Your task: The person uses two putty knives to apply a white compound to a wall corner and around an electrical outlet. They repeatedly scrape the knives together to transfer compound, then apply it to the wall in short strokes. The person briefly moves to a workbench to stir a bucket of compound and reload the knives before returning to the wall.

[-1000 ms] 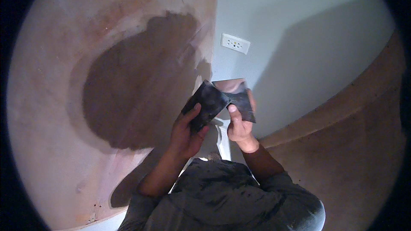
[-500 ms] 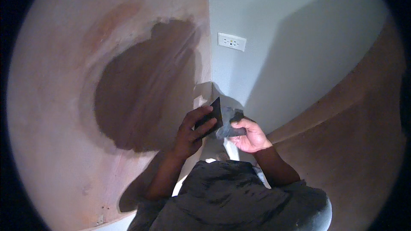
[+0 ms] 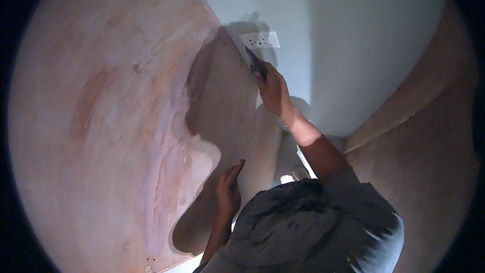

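My right hand (image 3: 274, 88) is stretched forward and closed round a dark flat scraper (image 3: 255, 63). The scraper's blade is at the seam where the reddish-brown wood panel (image 3: 116, 121) meets the pale grey wall (image 3: 290, 0), just below a white socket plate (image 3: 259, 40). Whether the blade touches the seam I cannot tell. Lower down, my left hand (image 3: 229, 187) is closed in front of the panel. A small dark edge of a second flat scraper (image 3: 243, 162) shows past its fingertips; the rest of that scraper is hidden.
Another brown panel (image 3: 419, 172) curves along the right side. At the foot of the corner lies a narrow strip of grey floor (image 3: 287, 154), with a speckled shoe (image 3: 300, 173) beside my dark shirt. Shadows of my arms and head fall across the panel and wall.
My hands, close together before with both scrapers, are now apart. The right one has gone up and forward to the seam; the left has dropped lower. The view has turned.
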Tool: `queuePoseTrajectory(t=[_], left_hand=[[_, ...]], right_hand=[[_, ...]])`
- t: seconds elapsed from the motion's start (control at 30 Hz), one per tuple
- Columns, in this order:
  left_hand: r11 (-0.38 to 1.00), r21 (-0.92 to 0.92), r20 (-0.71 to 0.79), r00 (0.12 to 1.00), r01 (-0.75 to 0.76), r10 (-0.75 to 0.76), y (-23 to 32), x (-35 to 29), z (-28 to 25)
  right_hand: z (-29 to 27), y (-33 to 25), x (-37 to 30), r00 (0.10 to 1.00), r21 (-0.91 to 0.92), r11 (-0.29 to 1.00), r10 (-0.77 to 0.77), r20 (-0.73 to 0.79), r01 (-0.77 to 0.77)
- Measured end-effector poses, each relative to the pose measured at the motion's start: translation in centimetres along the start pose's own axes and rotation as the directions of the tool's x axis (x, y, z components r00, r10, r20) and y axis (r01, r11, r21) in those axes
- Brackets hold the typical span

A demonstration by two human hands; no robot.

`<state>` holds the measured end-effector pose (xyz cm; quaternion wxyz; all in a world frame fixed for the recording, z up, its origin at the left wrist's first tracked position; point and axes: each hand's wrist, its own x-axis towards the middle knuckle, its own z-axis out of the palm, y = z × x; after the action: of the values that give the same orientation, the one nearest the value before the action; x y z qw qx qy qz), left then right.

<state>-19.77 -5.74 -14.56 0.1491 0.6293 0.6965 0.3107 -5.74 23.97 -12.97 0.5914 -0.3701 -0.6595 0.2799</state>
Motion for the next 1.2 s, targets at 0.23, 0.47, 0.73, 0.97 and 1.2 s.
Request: queuePoseTrajectory(t=[0.23,0.47,0.73,0.97,1.2], left_hand=[[0.993,-0.107,-0.004,0.999,0.045,-0.046,0.3,-1.9,0.4],[0.96,-0.28,-0.09,0.995,0.005,-0.031,0.2,-2.2,0.3],[0.979,-0.201,-0.043,0.998,0.027,-0.036,-1.9,-2.1,0.3],[0.975,-0.223,-0.047,0.999,0.0,-0.011,-2.1,-1.7,-0.3],[0.966,-0.258,-0.059,0.997,0.022,-0.039,-0.5,-1.5,-2.0]], right_hand=[[3.1,1.0,4.6,0.999,-0.277,0.96,0.033,0.001,-0.031],[3.5,-0.7,5.9,1.0,-0.337,0.941,-0.019,0.018,0.024],[4.9,-1.0,6.3,0.998,-0.335,0.942,-0.048,-0.034,0.034],[7.3,-0.8,6.3,0.993,-0.352,0.935,-0.08,-0.086,0.045],[8.7,-2.1,5.1,0.994,-0.334,0.94,0.027,-0.104,-0.06]])
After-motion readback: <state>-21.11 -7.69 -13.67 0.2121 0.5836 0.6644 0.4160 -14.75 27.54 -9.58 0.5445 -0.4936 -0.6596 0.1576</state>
